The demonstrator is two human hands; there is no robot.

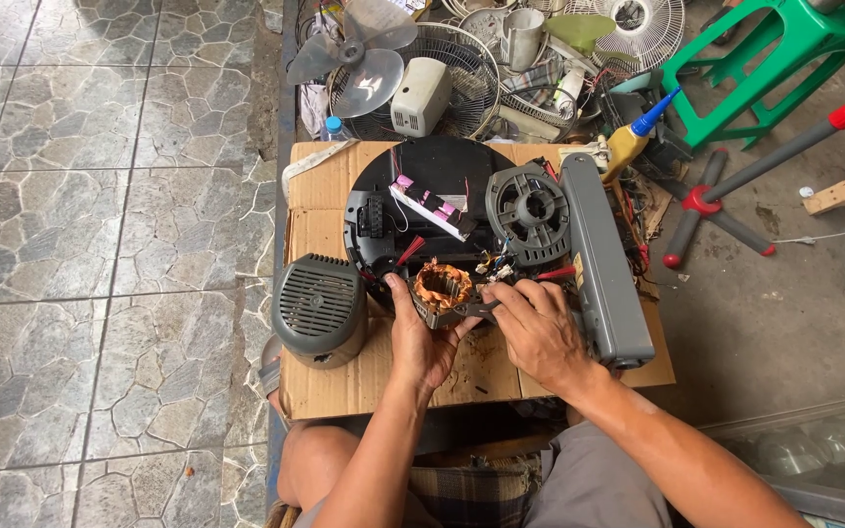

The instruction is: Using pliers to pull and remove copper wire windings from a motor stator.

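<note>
His left hand (421, 337) cups the copper-wound motor stator (442, 290) from below, fingers curled round it. The right hand (538, 328) pinches a small dark tool (482, 311) against the stator's three o'clock side. All sits on cardboard (330, 196); a grey motor cover (319, 308) lies at nine o'clock.

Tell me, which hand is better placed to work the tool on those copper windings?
Probably the right hand: it already grips a small dark tool pointed at the copper-wound motor core. The left hand cradles that core from below, steadying it on the cardboard.
</note>
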